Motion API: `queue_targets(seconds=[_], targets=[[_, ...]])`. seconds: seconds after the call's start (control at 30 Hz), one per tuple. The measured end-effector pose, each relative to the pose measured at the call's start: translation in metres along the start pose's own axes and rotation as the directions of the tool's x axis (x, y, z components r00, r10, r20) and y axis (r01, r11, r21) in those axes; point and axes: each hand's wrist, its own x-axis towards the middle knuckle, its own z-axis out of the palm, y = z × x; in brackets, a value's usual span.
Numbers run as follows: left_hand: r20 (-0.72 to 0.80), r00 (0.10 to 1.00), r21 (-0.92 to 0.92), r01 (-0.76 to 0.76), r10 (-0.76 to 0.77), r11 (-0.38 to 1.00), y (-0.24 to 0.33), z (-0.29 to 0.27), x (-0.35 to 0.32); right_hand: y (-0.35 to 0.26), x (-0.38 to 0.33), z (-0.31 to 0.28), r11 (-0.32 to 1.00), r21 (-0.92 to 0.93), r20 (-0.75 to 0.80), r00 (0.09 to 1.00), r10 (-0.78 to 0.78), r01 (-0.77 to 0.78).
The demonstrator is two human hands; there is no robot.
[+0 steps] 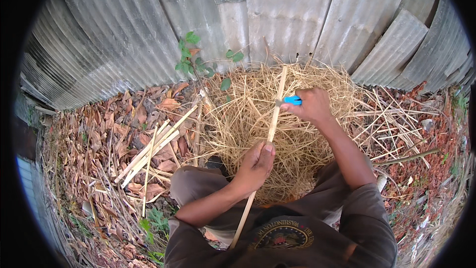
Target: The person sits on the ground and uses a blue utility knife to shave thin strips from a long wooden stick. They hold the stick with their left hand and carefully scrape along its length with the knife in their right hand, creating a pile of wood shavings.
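Dry leaves (106, 129) lie near a corrugated fence (287, 20).

This is a rough outdoor yard (426, 183) I'm standing in, with a corrugated metal fence (287, 15) walling off the far side, a leafy green plant (186, 53) at its foot, dry brown leaves (99, 134) strewn underfoot on the left, and pale strawlike strips (297, 161) heaped in the middle.

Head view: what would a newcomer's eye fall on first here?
Probably the blue-handled tool in the right grip, at the upper part of a long pale strip that the left grip holds lower down. Next, the golden straw heap beneath, with grey corrugated sheets standing behind it.
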Motion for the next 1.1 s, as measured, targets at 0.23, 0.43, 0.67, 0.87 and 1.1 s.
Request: queue_targets(seconds=[0.23, 0.43, 0.67, 0.87, 1.1], targets=[[0.013, 0.998, 0.016, 0.055, -0.055, 0.998, 0.008, 0.008, -0.005, 0.008, 0.000, -0.002, 0.999, 0.013, -0.024, 0.999, 0.043, -0.043], [0.075, 0.996, 0.000, 0.039, -0.038, 0.999, 0.001, 0.018, -0.004, 0.051, 0.014, -0.003, 0.983, -0.059, -0.012, 0.985, 0.175, -0.175], [0.067, 0.996, -0.017, 0.055, -0.054, 0.998, -0.014, 0.044, -0.034, 0.058, 0.015, -0.014, 0.961, -0.103, 0.048, 0.964, 0.261, -0.255], [0.038, 0.997, 0.275, -0.073, 0.065, 0.959, -0.015, 0.061, -0.107, 0.116, 0.012, -0.039, 0.755, 0.162, 0.046, 0.769, 0.637, -0.635], [-0.138, 0.967, 0.312, -0.161, 0.212, 0.936, 0.022, 0.057, -0.075, 0.016, -0.023, -0.051, 0.937, 0.322, 0.062, 0.991, 0.118, -0.132]])
